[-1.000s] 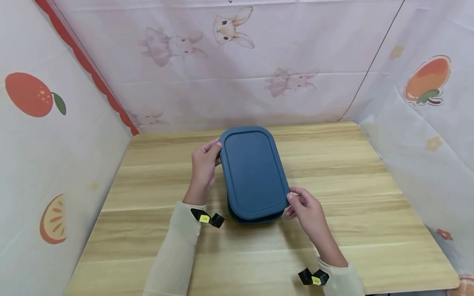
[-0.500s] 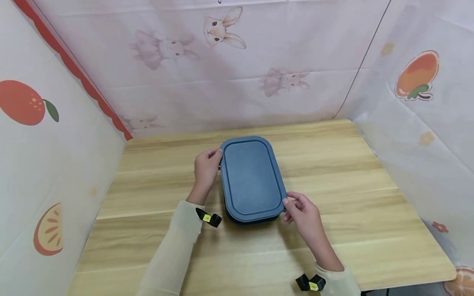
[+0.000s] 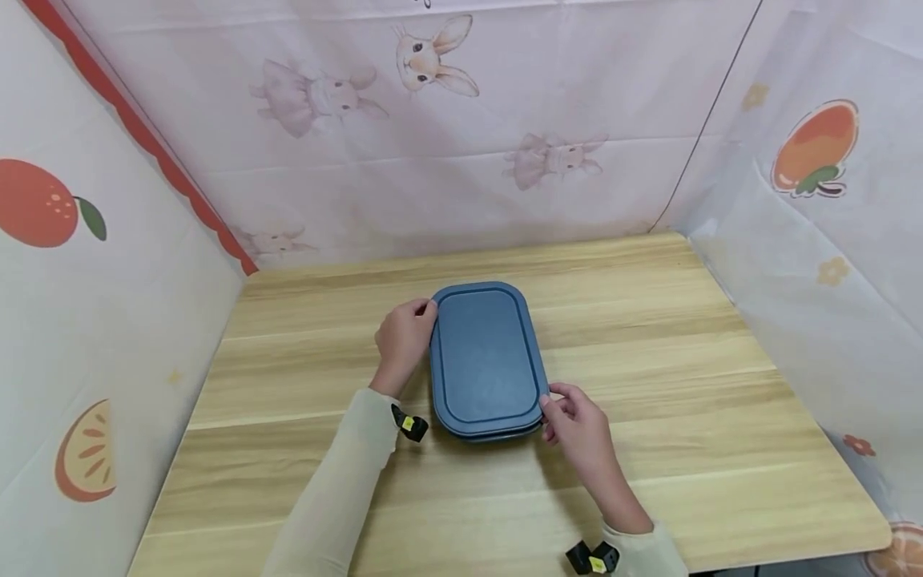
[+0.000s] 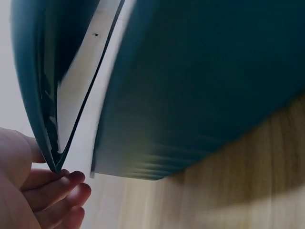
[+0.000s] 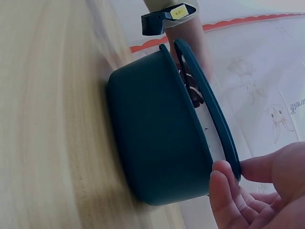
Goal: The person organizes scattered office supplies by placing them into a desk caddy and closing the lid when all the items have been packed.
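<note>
A blue rectangular lid [image 3: 489, 353] with rounded corners hangs just above a matching deep blue box [image 5: 152, 129] standing on the wooden table. Both wrist views show a narrow gap between lid and box rim. My left hand [image 3: 405, 336] pinches the lid's far left edge, thumb on top and fingers beneath. At the near right corner, my right hand [image 3: 580, 429] holds the lid between thumb and index finger. Some dark brown shapes show through the gap in the right wrist view. From the head view the lid hides the inside of the box.
The wooden table [image 3: 692, 449] spreads out around the box. Pale cloth with rabbit prints [image 3: 425, 60] hangs behind it, and fruit-printed cloth [image 3: 815, 152] closes off both sides. Each sleeve cuff carries a small black wrist camera [image 3: 411, 423].
The lid has come down and toward me over the box, held by both hands throughout. It now lines up more closely with the box beneath. The head view has shifted slightly.
</note>
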The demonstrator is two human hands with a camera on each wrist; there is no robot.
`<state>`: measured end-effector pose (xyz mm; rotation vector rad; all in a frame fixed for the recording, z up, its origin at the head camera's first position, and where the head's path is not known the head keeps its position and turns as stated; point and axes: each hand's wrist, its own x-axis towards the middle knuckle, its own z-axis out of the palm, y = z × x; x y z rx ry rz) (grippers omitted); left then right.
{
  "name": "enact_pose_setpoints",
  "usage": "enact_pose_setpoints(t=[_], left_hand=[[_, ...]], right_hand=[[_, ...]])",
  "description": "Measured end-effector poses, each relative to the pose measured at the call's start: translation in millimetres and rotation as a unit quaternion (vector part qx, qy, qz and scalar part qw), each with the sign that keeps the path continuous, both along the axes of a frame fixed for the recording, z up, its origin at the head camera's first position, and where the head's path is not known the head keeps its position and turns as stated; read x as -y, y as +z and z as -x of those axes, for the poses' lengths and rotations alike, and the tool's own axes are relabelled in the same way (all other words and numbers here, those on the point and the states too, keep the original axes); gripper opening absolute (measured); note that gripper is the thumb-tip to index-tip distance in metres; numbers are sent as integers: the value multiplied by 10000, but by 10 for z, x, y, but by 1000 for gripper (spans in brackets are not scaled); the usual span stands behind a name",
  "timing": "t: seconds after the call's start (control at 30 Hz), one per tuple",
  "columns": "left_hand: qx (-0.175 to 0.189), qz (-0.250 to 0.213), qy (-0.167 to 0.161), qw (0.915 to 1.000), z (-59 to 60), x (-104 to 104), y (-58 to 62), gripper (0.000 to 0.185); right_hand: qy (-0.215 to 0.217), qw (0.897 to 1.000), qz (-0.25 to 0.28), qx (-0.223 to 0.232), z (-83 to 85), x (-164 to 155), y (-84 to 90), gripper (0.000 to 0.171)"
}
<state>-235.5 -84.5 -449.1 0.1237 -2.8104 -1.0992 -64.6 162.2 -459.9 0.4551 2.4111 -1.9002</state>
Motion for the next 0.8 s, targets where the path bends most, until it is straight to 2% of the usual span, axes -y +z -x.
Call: enact_pose_setpoints(t=[0.17,0.43,0.6,0.8], left_hand=[[58,308,-93,9995,-1,-25,-38,34],[-10,417,-319,9986,-30,-43,-95,31],[-204,341,-411,9984,-26,-19,-126,28],[-200,89,-404,9989,-25,-1,-156,26]], right_hand=[[3,9995,-307,6,-9,3,10,32],[125,9963,-849,63,-40,1,10,32],[161,9964,-827,92,-32,11,-10,34],[180,9969,-757,87,-24,0,-15,33]])
